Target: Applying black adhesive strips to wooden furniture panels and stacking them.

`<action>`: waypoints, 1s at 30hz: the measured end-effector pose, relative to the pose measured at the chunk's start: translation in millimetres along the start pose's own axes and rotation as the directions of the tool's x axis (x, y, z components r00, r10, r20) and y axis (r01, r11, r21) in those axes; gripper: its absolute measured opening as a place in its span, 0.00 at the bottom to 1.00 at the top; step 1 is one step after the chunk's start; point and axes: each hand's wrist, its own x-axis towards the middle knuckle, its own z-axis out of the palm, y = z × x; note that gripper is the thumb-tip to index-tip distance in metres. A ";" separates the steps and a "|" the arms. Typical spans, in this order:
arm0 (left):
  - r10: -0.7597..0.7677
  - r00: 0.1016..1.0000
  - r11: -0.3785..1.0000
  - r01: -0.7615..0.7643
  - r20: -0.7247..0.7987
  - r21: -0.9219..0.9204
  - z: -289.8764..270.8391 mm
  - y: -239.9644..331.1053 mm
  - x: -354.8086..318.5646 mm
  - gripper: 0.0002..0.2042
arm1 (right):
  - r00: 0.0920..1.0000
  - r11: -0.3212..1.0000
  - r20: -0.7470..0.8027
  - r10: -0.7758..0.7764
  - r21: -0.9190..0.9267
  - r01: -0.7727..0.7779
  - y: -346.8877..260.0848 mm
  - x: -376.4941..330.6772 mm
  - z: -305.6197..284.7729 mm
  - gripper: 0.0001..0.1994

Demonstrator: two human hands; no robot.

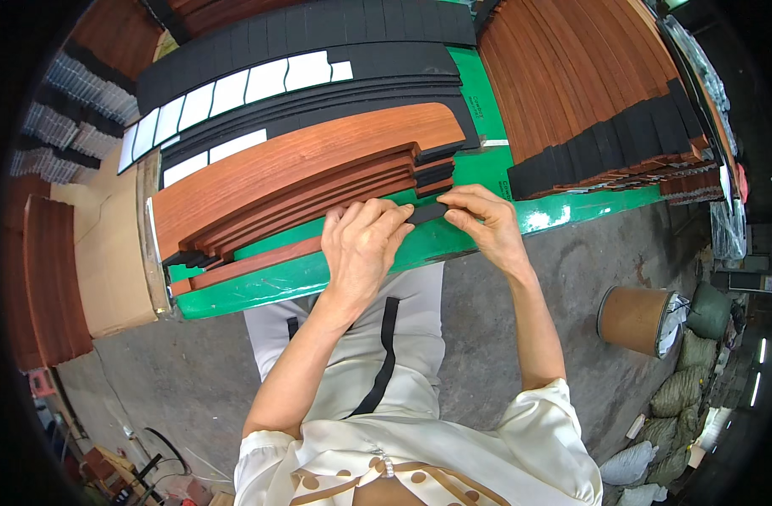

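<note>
A narrow reddish-brown wooden slat lies along the near edge of the green-topped table. My left hand is closed round the slat, its fingertips at the left end of a short black foam-like strip. Thumb and forefinger of my right hand pinch the strip's other end. Whether the strip is joined to the slat is hidden under my left fingers. Just beyond my hands rests a stack of curved wooden boards with black-covered ends.
Behind the stack lie black sheets, some bearing white backing pieces. More black-ended boards fill the right side of the green table. A cardboard sheet stands left. On the floor at right sits a brown drum near several sacks.
</note>
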 end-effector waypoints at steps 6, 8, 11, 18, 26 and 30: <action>0.048 0.998 0.999 -0.047 -0.028 0.025 -1.0 -1.2 -1.9 0.10 | 0.999 0.998 -0.015 0.042 0.042 -0.041 -1.7 -3.1 4.7 0.11; 0.103 0.994 0.993 -0.100 -0.043 0.058 -1.7 -2.8 -1.5 0.12 | 0.998 0.997 -0.027 0.051 0.053 -0.050 -2.0 -5.7 7.4 0.10; 0.208 0.977 0.967 -0.200 -0.040 0.160 4.8 -5.8 -8.4 0.15 | 0.988 0.976 -0.062 0.145 0.173 -0.132 5.4 -12.2 14.1 0.14; 0.248 0.967 0.956 -0.236 -0.051 0.176 8.9 -5.3 -11.2 0.17 | 0.984 0.999 -0.173 0.048 0.033 -0.043 -4.9 -15.6 38.1 0.15; 0.276 0.960 0.945 -0.264 -0.039 0.193 8.8 -9.3 -10.6 0.15 | 0.866 0.930 -0.388 0.314 0.311 -0.198 -8.6 -14.5 71.0 0.13; 0.282 0.958 0.943 -0.268 -0.045 0.196 7.9 -12.5 -12.4 0.17 | 0.867 0.934 -0.388 0.313 0.292 -0.206 -13.8 -9.5 61.1 0.12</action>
